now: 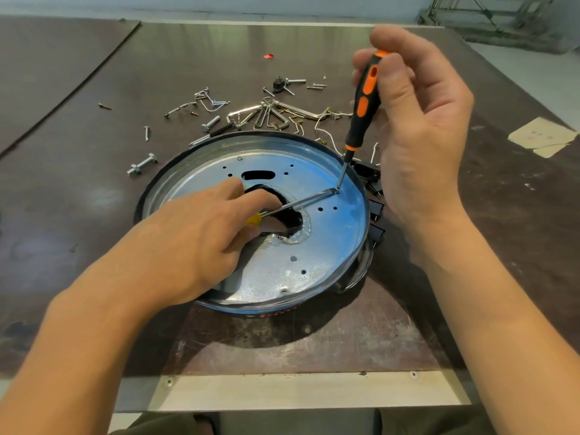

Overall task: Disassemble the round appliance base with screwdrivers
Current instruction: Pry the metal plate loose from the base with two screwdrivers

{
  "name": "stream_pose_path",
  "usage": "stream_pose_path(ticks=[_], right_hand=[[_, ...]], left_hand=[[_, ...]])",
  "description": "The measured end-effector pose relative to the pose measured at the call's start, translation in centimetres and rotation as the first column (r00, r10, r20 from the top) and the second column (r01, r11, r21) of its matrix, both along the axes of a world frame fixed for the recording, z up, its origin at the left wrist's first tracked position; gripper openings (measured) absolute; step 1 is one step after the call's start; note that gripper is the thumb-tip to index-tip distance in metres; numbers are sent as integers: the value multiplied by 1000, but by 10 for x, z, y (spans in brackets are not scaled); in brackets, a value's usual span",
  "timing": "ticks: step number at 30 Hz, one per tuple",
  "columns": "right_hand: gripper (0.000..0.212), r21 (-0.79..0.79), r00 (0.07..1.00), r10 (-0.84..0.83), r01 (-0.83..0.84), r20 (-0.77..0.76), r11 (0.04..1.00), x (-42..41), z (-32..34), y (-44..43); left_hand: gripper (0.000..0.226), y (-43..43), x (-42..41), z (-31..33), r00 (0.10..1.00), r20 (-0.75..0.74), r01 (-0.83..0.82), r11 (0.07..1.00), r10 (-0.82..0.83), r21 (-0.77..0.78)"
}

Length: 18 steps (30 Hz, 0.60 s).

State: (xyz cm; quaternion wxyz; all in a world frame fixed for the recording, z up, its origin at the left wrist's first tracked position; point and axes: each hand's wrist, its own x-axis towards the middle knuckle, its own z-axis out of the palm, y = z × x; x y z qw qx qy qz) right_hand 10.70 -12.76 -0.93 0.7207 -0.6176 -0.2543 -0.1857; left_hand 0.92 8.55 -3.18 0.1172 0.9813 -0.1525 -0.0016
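So the round base sits mid-bench, a shiny galvanised plate in a black rim, and both tips meet at one spot near its 2 o'clock edge. Right hand pinches the orange-black screwdriver almost upright. Left hand grips the yellow-handled flat screwdriver lying low, shaft aimed at 2 o'clock, with loose screws piled at 12.

A worn dark brown worktable fills the frame, with a pale metal strip along its lower edge. A second dark board lies upper left. Pale floor and a metal frame show upper right
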Motion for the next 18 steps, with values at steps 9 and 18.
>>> stream_pose_path(ticks=[9,18], right_hand=[[30,-20,1000,4,-4,9,1000,2,-2,-2],[27,-40,998,-28,30,48,999,4,-2,-2]], left_hand=[[38,0,0,1,1000,1,-2,1000,2,-5],[38,0,0,0,1000,7,-2,1000,2,0]])
